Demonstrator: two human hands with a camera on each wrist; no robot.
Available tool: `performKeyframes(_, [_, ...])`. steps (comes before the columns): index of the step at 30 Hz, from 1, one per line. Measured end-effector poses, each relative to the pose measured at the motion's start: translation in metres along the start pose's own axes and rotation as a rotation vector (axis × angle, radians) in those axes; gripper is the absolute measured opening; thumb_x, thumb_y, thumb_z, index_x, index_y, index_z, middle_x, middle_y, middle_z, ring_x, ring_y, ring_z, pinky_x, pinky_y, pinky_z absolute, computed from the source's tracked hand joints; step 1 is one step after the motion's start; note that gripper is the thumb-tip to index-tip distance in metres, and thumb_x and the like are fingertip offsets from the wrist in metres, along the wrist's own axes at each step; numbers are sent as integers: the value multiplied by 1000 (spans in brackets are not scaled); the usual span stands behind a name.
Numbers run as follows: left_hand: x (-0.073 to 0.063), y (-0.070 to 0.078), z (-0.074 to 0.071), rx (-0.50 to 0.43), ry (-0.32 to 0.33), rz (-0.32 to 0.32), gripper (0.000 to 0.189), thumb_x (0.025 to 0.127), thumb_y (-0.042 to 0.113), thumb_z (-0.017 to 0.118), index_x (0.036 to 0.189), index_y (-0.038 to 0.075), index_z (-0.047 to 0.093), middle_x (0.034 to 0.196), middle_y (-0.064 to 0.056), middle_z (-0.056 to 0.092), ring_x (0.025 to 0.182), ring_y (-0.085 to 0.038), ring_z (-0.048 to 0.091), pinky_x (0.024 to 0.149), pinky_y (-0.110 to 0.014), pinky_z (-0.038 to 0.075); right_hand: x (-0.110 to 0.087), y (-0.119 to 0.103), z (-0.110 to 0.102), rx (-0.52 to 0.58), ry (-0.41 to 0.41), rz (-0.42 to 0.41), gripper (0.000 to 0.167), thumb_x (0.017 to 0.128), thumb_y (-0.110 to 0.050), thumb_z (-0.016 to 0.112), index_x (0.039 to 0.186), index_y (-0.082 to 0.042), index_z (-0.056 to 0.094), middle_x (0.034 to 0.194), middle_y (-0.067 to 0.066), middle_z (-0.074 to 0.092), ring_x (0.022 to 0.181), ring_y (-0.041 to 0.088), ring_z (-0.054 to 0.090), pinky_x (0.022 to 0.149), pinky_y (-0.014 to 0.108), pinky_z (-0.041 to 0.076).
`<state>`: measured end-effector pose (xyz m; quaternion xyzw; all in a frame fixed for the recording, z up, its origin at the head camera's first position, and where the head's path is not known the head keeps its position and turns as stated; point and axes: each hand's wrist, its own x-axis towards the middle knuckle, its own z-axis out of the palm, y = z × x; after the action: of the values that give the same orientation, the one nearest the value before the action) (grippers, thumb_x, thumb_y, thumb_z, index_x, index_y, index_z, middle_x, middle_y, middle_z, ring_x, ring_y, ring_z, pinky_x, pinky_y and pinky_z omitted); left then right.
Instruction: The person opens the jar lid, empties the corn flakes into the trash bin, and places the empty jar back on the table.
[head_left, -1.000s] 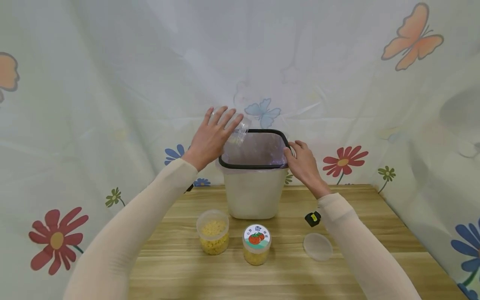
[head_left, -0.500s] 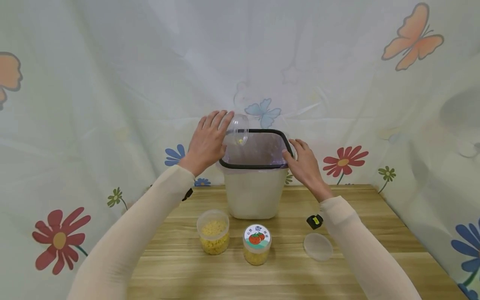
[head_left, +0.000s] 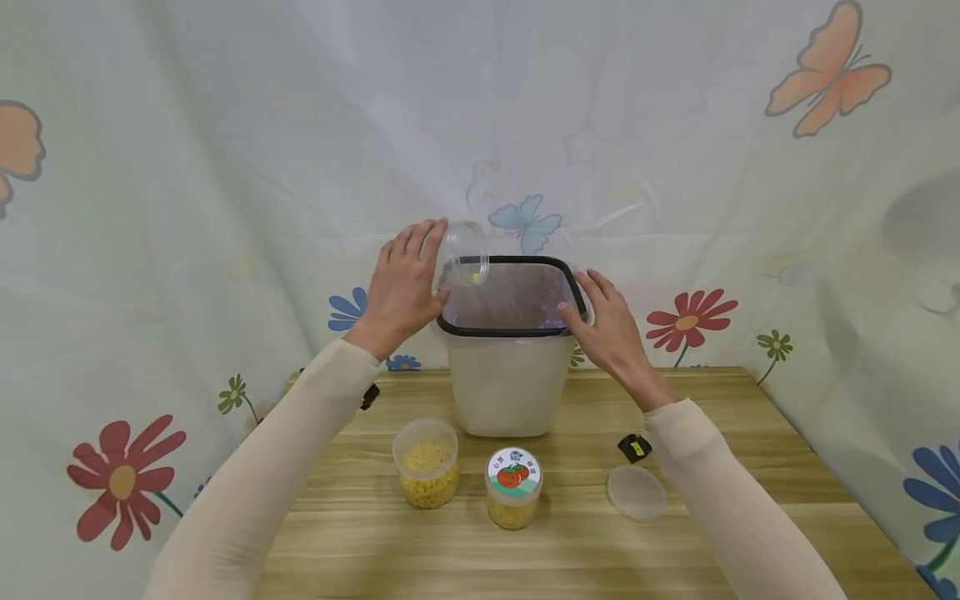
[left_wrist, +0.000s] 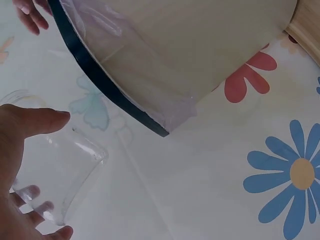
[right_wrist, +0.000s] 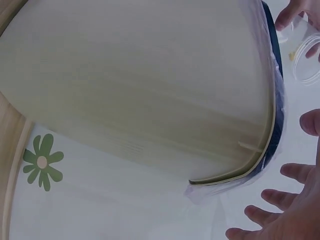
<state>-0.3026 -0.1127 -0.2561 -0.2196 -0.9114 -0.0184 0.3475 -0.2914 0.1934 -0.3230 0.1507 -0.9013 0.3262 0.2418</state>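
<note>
My left hand (head_left: pixel 401 287) holds a clear plastic jar (head_left: pixel 463 243) on its side near the left rim of a cream bin (head_left: pixel 510 387). The jar's mouth faces right, and a small yellow bit (head_left: pixel 476 277) shows at its lower edge. In the left wrist view the thumb (left_wrist: pixel 45 122) lies on the near side of the jar (left_wrist: pixel 75 165), with fingers seen through it. My right hand (head_left: pixel 609 329) is at the bin's right rim. Its fingers are spread and apart from the rim (right_wrist: pixel 274 120) in the right wrist view. A thin plastic liner (right_wrist: pixel 282 102) wraps the rim.
An uncovered jar of yellow pieces (head_left: pixel 429 485) stands in front of the bin, left of a lidded jar (head_left: pixel 513 507) with a tomato label. A loose translucent lid (head_left: pixel 636 493) lies to the right on the wooden table (head_left: pixel 570 558). A printed curtain (head_left: pixel 300 125) hangs behind.
The left hand has shifted left with the jar, turning its mouth from down-right toward the right. The right hand's fingers and thumb have shifted slightly at the rim. The jars on the table stayed put.
</note>
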Motion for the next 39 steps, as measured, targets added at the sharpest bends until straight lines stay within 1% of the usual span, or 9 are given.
performKeyframes(4, [-5, -2, 0, -32, 16, -21, 94, 84, 36, 75, 156, 10, 19, 154, -13, 35, 142, -33, 34, 116, -50, 33, -6, -4, -3, -15, 10, -46, 66, 96, -43, 54, 153, -16, 35, 161, 14, 26, 146, 42, 26, 114, 65, 27])
performKeyframes(10, [-14, -2, 0, -62, 53, -32, 95, 83, 37, 75, 155, 9, 20, 152, -14, 37, 139, -34, 36, 114, -50, 35, -14, -11, -7, -31, 28, -109, 65, 95, -41, 56, 151, -13, 38, 161, 14, 26, 146, 42, 28, 113, 65, 28])
performKeyframes(18, [-24, 1, -3, -111, 113, -40, 95, 81, 37, 77, 153, 5, 24, 150, -16, 40, 137, -33, 39, 113, -49, 37, -28, -20, -12, -63, 39, -155, 68, 93, -39, 60, 153, -17, 36, 161, 12, 27, 146, 39, 29, 112, 64, 29])
performKeyframes(20, [-27, 2, -3, -127, 129, -39, 95, 81, 37, 77, 153, 5, 24, 149, -17, 42, 136, -33, 40, 113, -49, 37, -32, -21, -14, -69, 38, -169, 68, 93, -39, 61, 153, -18, 36, 162, 11, 26, 146, 39, 29, 113, 64, 28])
performKeyframes(28, [-41, 10, -3, -203, 187, -44, 97, 77, 35, 81, 151, 4, 26, 145, -18, 45, 131, -35, 45, 108, -49, 41, -48, -26, -16, -105, 41, -232, 70, 91, -36, 64, 153, -19, 36, 161, 14, 28, 145, 41, 29, 112, 65, 28])
performKeyframes(34, [-50, 15, -7, -259, 235, -46, 100, 75, 36, 83, 151, 4, 27, 146, -19, 45, 129, -36, 46, 107, -49, 41, -53, -31, -18, -129, 51, -263, 70, 89, -34, 65, 152, -16, 39, 160, 16, 30, 144, 41, 31, 112, 66, 28])
performKeyframes(39, [-58, 21, -11, -318, 256, -57, 101, 74, 35, 84, 151, 3, 28, 146, -17, 44, 129, -35, 46, 107, -49, 42, -59, -36, -23, -129, 45, -283, 71, 89, -36, 65, 152, -19, 38, 161, 11, 28, 146, 39, 28, 112, 67, 26])
